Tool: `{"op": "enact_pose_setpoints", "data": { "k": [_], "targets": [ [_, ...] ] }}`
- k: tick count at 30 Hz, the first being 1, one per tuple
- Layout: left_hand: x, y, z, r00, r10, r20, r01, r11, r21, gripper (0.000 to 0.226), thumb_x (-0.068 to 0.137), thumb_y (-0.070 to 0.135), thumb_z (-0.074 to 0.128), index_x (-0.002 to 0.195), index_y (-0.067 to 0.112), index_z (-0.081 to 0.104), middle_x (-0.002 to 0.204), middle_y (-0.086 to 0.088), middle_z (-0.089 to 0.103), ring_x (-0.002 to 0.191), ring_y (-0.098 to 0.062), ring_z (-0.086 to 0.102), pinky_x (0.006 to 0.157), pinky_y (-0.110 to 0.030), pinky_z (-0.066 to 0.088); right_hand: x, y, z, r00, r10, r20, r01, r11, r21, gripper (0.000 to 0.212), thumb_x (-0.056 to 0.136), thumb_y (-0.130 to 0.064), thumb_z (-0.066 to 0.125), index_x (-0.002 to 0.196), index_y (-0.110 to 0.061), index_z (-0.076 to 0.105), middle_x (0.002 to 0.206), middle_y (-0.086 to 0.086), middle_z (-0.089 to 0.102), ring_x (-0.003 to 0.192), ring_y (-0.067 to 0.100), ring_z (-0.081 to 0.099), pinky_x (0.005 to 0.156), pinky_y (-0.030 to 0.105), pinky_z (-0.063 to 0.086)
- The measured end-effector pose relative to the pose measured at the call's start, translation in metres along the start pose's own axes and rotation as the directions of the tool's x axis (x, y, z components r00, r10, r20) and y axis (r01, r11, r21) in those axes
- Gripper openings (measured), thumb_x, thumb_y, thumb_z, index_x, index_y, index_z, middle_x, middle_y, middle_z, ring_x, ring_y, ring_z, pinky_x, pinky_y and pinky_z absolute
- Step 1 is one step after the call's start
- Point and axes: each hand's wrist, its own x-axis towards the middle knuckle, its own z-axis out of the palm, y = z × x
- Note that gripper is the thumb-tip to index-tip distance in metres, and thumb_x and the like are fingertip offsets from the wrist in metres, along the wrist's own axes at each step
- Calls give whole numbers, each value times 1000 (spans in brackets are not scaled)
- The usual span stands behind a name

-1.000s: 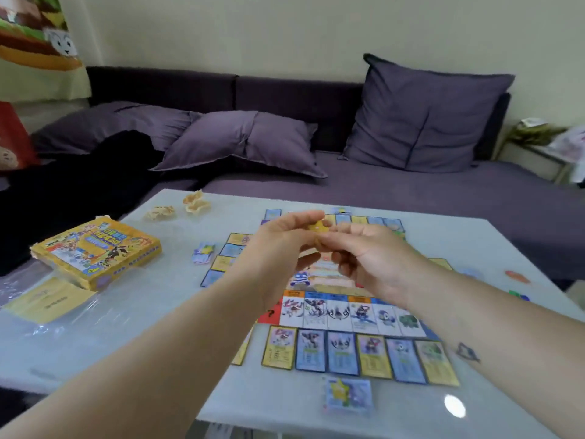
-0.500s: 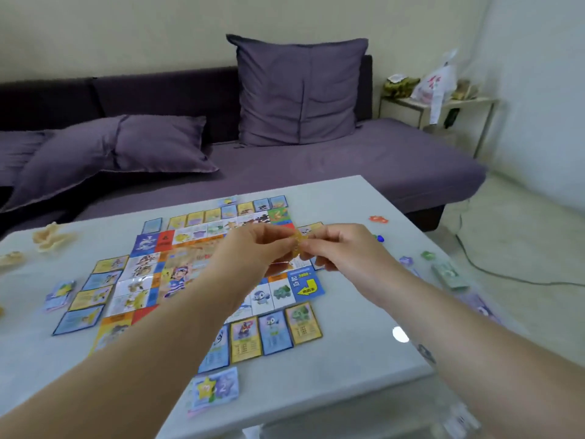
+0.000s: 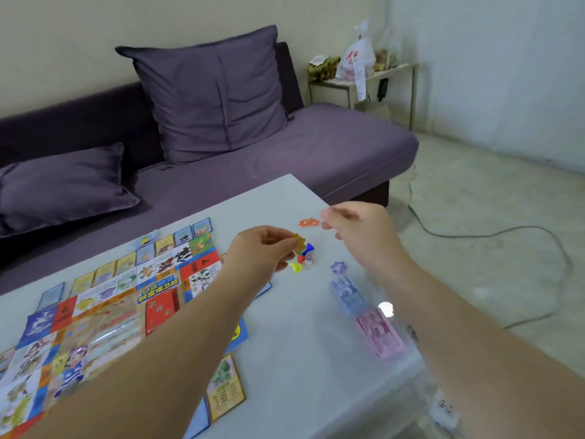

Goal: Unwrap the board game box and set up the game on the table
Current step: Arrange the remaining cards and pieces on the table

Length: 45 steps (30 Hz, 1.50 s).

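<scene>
The colourful game board (image 3: 104, 312) lies open on the white table (image 3: 304, 359), with property cards (image 3: 224, 397) laid around its edges. My left hand (image 3: 262, 251) pinches a small yellow-orange token (image 3: 298, 240) above the table. My right hand (image 3: 354, 229) hovers further right, fingers curled; whether it holds anything cannot be made out. Its fingertips are close to an orange token (image 3: 306, 222) lying on the table. Below my left hand sit coloured pawns (image 3: 300, 258) and a white die (image 3: 309, 260). A purple token (image 3: 338, 267) lies nearby.
Stacks of blue play money (image 3: 348, 294) and pink play money (image 3: 381, 335) lie near the table's right edge. A purple sofa (image 3: 316, 147) with cushions runs behind the table. A side table (image 3: 364, 80) with bags stands at the back right. A cable (image 3: 493, 236) trails across the floor.
The view has swung right across the table. My hands, which were together on one small yellow piece, have separated; the left keeps the yellow token and the right has moved toward the orange token.
</scene>
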Motion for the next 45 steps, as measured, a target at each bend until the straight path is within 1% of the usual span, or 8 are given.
{"op": "enact_pose_setpoints", "data": {
  "k": [5,9,16,22,28,35,41,45],
  "targets": [
    [52,12,53,987,108,122,-148,906,397,14,84,15,66,72,21,62,69,6,62,68,-10,58,56,-15,45,32,12,-47,969,117,-218,-95,989,111,12,90,-22,59,86,-17,69,74,-10,67,59,-2,53,54,5,39],
    [84,11,88,976,107,189,-194,822,535,3,85,15,64,83,17,65,72,4,61,68,-10,55,57,-19,40,39,28,-63,956,178,-233,-142,976,164,14,89,-22,61,77,-24,66,73,-9,67,61,3,54,59,14,40],
    [115,-5,105,968,67,241,-203,773,602,8,84,15,66,77,17,65,66,6,61,85,-16,65,78,-26,48,45,41,-63,962,187,-199,-150,971,184,11,89,-21,61,79,-22,68,73,-11,67,62,1,54,64,15,40],
    [123,-4,108,968,83,236,-227,693,685,14,82,19,67,92,12,73,94,-4,70,92,-19,64,78,-24,45,46,49,-56,970,173,-173,-148,978,145,18,88,-19,61,73,-25,67,73,-11,68,68,4,58,79,26,49],
    [150,9,72,978,177,110,-199,634,747,30,88,19,61,117,11,65,117,-5,63,102,-20,57,82,-24,40,45,54,-54,973,178,-148,-155,976,154,18,88,-17,61,73,-26,66,70,-10,67,68,2,59,78,25,49],
    [169,-3,64,987,23,156,-147,494,857,54,90,43,57,134,11,50,136,-7,49,126,-24,43,101,-31,34,49,62,-48,956,239,-167,-213,964,157,20,88,-17,60,71,-26,65,71,-10,67,68,2,58,68,16,46],
    [180,-10,81,999,-11,47,-34,526,850,52,87,48,58,118,5,58,107,-6,58,92,-18,49,76,-26,37,53,65,-44,961,226,-156,-210,971,113,21,88,-17,60,69,-27,64,73,-9,68,68,2,58,70,20,47],
    [189,-7,84,997,-61,47,-7,536,844,47,86,39,64,116,3,61,112,-10,62,102,-22,59,87,-28,45,55,66,-47,961,223,-163,-207,972,110,21,88,-18,59,69,-27,64,73,-9,68,59,-2,53,61,15,41]
  ]
}}
